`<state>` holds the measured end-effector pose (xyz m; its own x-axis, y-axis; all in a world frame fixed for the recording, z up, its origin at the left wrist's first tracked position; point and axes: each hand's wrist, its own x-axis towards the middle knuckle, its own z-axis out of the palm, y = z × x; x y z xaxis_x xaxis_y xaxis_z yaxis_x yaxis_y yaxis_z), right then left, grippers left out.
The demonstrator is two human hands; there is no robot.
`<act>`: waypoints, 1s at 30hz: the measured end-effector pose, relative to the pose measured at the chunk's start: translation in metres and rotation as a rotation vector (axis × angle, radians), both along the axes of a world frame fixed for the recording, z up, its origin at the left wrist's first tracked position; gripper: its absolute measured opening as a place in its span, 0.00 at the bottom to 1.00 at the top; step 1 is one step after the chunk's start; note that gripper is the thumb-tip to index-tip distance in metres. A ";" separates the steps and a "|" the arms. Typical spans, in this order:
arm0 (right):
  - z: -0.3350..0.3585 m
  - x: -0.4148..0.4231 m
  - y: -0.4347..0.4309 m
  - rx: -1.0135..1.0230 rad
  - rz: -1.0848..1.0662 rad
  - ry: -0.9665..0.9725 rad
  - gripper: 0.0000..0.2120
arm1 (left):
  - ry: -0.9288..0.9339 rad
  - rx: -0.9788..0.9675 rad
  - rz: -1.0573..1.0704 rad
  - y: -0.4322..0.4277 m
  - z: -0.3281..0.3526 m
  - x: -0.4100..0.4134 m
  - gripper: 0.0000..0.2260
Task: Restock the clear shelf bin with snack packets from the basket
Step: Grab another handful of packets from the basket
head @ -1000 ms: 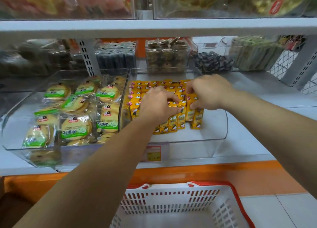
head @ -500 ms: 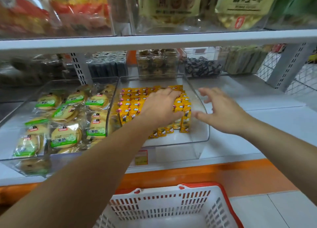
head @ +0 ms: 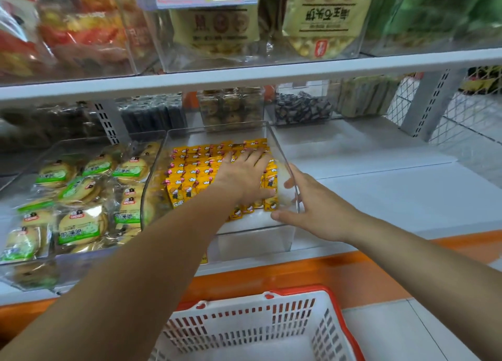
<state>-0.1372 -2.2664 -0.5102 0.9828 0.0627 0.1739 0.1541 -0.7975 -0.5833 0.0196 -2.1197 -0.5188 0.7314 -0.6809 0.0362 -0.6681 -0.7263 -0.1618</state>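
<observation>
A white shelf [head: 380, 195] is running across the view, with a second level above it carrying bagged snacks. Below its orange front edge, a white basket [head: 244, 317] with a red rim is sitting at the bottom of the view. A wide clear bin of cookies [head: 78, 224] is standing on the left of the shelf, and just beside it on the right is standing the bin [head: 252, 241] being restocked. The left hand [head: 244, 175] is reaching into this bin and lying flat, palm down, fingers straight and together, pressing on the packets [head: 190, 175] and gripping nothing. The right hand [head: 312, 205] is spreading loosely against the bin's right front corner, thumb at the front edge and fingers along the outer side wall, holding nothing. The yellow packets are lying in neat rows across the bin's floor, packed toward the back.
</observation>
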 end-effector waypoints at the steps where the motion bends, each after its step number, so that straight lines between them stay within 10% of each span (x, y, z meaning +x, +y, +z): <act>1: 0.001 -0.002 0.000 -0.061 -0.036 0.017 0.41 | 0.018 0.011 0.001 0.001 0.005 -0.003 0.43; 9: 0.022 -0.062 0.005 -0.354 -0.184 0.119 0.23 | 0.142 -0.453 -0.154 0.071 0.060 -0.110 0.14; 19: -0.113 -0.119 0.053 -0.167 0.069 0.483 0.02 | 0.649 0.204 -0.010 0.149 -0.119 -0.216 0.17; 30: -0.313 -0.128 0.099 -0.162 0.041 0.967 0.22 | 1.045 -0.148 0.432 0.148 -0.313 -0.245 0.26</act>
<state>-0.2653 -2.1676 -0.8228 0.6937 0.0520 -0.7183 -0.3029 -0.8838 -0.3566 -0.2251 -1.9714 -0.8322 0.6230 -0.4047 -0.6694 -0.1148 -0.8938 0.4335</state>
